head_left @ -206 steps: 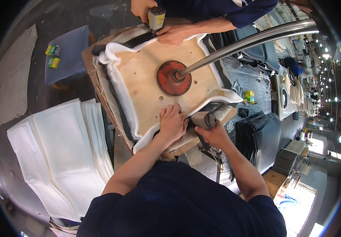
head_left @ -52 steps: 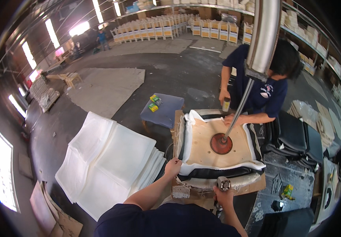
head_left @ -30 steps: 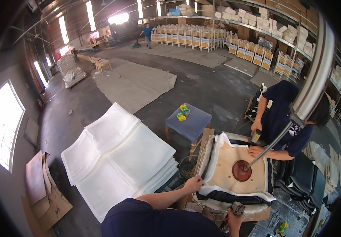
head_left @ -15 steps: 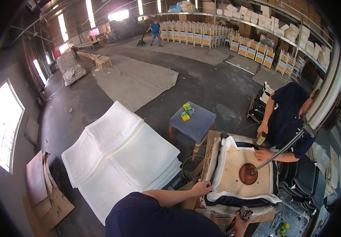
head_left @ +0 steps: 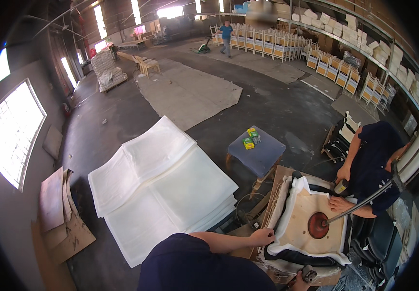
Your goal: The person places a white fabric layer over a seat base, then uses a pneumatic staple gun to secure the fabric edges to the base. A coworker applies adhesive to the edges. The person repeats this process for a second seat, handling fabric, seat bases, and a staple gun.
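Note:
A square wooden seat panel [head_left: 294, 213] lies underside up, with white padding [head_left: 279, 228] and a black cover [head_left: 296, 258] folded around its edges. A round red press pad [head_left: 318, 225] at the end of a metal rod sits on its middle. My left hand [head_left: 262, 237] is closed with curled fingers at the seat cover's near left corner. My right hand [head_left: 298, 283], low at the near edge, grips what looks like a staple gun [head_left: 309, 274], partly cut off by the frame. Across the seat, a co-worker's hand [head_left: 336, 203] presses the edge; their other hand holds a similar tool [head_left: 341, 186].
White sheets [head_left: 170, 194] are stacked on the left. A blue-topped stool [head_left: 258, 150] carries small green-yellow boxes [head_left: 249, 143]. Black seats [head_left: 381, 237] pile up at the right. Beyond stand rows of chairs [head_left: 267, 43] and a person [head_left: 226, 39] with a green pallet jack [head_left: 203, 47].
The whole view has shifted, so the scene sits farther right and mostly lower. Both my hands stay at about the same places by the seat.

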{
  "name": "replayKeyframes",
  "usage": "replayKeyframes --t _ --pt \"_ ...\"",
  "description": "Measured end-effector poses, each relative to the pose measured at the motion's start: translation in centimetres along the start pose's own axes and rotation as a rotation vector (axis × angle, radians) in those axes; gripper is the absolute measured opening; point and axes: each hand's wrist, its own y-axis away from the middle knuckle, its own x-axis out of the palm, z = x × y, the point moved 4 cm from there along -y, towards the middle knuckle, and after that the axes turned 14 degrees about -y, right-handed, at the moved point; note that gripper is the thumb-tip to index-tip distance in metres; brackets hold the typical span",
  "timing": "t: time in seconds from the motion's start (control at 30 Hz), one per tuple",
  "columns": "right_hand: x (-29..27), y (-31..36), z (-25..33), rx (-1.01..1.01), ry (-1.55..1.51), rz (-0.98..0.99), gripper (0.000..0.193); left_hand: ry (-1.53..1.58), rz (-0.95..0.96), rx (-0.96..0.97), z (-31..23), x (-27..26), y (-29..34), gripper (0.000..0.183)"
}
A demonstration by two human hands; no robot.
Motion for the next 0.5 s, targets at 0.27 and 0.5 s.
replayKeyframes --t 0.27,0.5 --pt "0.6 0.5 -1.3 -0.012 0.033 -0.002 0.050 0.084 0.114 -0.044 1.5 0.3 1.0 0.037" --pt "-1.2 -2.4 -7.9 -0.153 -0.273 -0.125 0.058 -0.027 0.163 0.160 0.2 0.7 0.3 0.037"
